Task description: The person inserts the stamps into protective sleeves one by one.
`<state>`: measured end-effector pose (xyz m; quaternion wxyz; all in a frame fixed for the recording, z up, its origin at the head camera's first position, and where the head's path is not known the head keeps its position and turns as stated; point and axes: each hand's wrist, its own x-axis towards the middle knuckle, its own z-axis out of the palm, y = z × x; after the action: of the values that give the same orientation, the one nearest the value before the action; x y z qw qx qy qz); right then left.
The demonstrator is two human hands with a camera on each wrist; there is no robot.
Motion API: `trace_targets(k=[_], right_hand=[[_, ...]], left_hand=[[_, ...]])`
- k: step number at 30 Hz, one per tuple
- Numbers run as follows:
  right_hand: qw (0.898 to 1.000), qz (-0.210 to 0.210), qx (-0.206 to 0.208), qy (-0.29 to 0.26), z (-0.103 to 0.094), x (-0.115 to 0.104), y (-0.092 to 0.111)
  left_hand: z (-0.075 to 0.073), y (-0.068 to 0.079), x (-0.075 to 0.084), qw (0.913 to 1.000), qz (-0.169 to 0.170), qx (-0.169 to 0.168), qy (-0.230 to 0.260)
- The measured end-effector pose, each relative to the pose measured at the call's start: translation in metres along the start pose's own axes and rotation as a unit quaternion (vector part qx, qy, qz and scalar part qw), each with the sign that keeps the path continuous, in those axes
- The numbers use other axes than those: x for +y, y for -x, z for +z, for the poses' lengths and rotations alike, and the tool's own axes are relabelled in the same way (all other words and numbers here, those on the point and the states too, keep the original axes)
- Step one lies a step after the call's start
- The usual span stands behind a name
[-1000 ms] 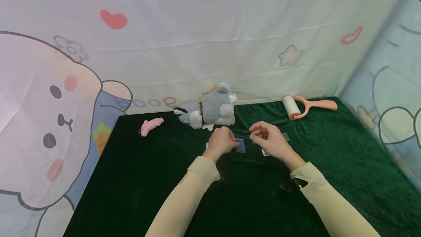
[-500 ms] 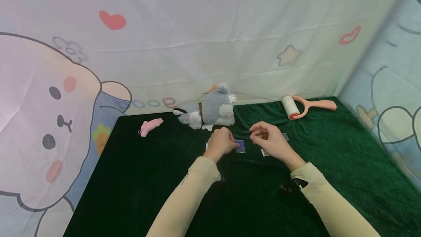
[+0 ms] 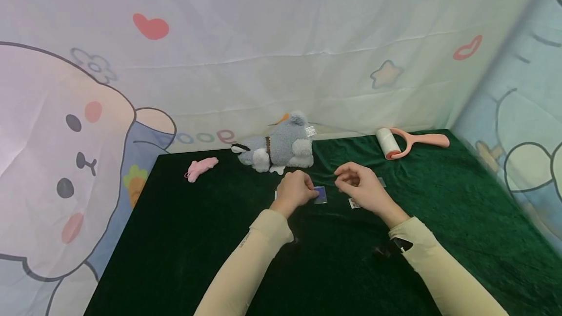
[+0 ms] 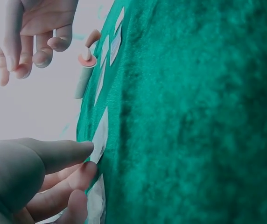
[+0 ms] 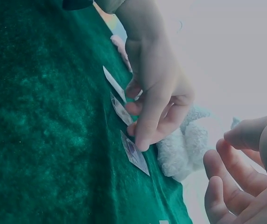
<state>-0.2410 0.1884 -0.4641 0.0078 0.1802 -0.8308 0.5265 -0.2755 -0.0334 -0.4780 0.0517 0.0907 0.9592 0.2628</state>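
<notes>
My left hand (image 3: 293, 191) is low over the green cloth, its fingers loosely bent beside a small flat purple packet (image 3: 321, 194). In the left wrist view its thumb (image 4: 70, 151) overlaps that packet (image 4: 101, 133); a gap shows between thumb and forefinger, and whether they touch the packet is unclear. My right hand (image 3: 362, 187) hovers to the right, fingers loosely curled with nothing in them. Beneath it a white-labelled packet (image 3: 353, 203) peeks out, and a clear packet (image 3: 381, 182) lies just behind. Another packet (image 5: 113, 84) lies partly behind the left hand.
A grey plush toy (image 3: 283, 145) with a tag lies at the back, beyond the left hand. Left of it is a small pink plush (image 3: 201, 168). A lint roller (image 3: 388, 143) with a pink handle rests at the back right. Printed fabric hangs behind.
</notes>
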Motion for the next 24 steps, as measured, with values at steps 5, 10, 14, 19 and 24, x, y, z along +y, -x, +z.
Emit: trace_targets(k=[5, 10, 14, 19, 24], right_hand=[[1.000, -0.001, 0.003, 0.002, -0.004, -0.001, 0.002], [1.000, 0.002, 0.001, 0.010, -0.010, 0.003, 0.004], [1.000, 0.009, -0.002, 0.016, -0.016, 0.008, 0.007], [0.999, 0.031, -0.015, 0.022, -0.024, 0.017, 0.014], [0.997, 0.055, -0.035, 0.042, -0.033, 0.025, 0.022]], left_hand=[[-0.005, 0.003, -0.002, 0.9985, 0.024, -0.010, 0.049], [-0.010, 0.008, -0.008, 0.9914, 0.055, -0.021, 0.117], [-0.011, 0.010, -0.011, 0.9875, 0.069, -0.022, 0.140], [-0.010, 0.013, -0.016, 0.9859, 0.083, -0.016, 0.144], [-0.009, 0.016, -0.016, 0.9846, 0.094, -0.011, 0.147]])
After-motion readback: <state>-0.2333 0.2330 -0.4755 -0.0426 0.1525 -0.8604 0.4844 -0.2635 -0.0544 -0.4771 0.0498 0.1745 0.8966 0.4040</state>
